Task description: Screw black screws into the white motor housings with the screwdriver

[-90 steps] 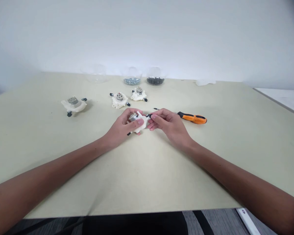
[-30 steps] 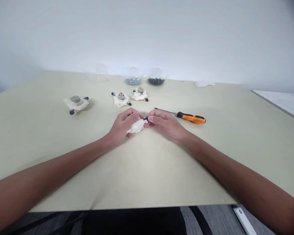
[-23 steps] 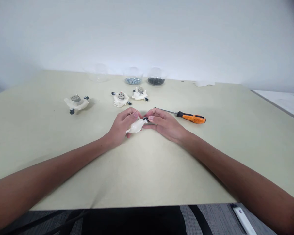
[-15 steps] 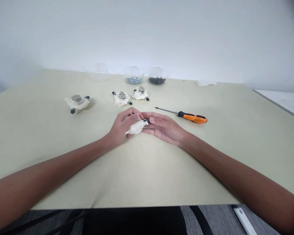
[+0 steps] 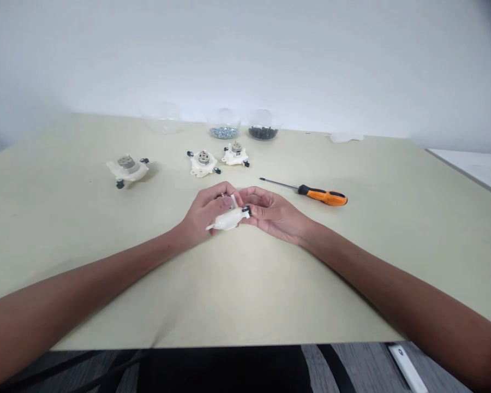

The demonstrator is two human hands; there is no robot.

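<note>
My left hand (image 5: 204,208) and my right hand (image 5: 272,214) meet at the middle of the table. Between them is a white plastic motor housing (image 5: 229,220), gripped by my left fingers. My right fingertips pinch a small black part (image 5: 246,211) at its right end. The housing's motor is hidden from this side. Several similar white housings with metal motors and black feet stand farther back: one (image 5: 126,169), one (image 5: 203,163) and one (image 5: 235,155). Nearest my right hand, an orange-and-black screwdriver (image 5: 323,195) lies untouched.
Along the far edge of the beige table (image 5: 85,245) stand a clear bowl (image 5: 163,123), a bowl of silver screws (image 5: 223,131) and a bowl of black parts (image 5: 262,132). A white scrap (image 5: 346,137) lies at the back right, and a white board (image 5: 470,169) lies beyond the right edge.
The housing has turned, hiding the motor that showed earlier. My hands have come closer, with the right fingers still at its black part. The view has shifted slightly.
</note>
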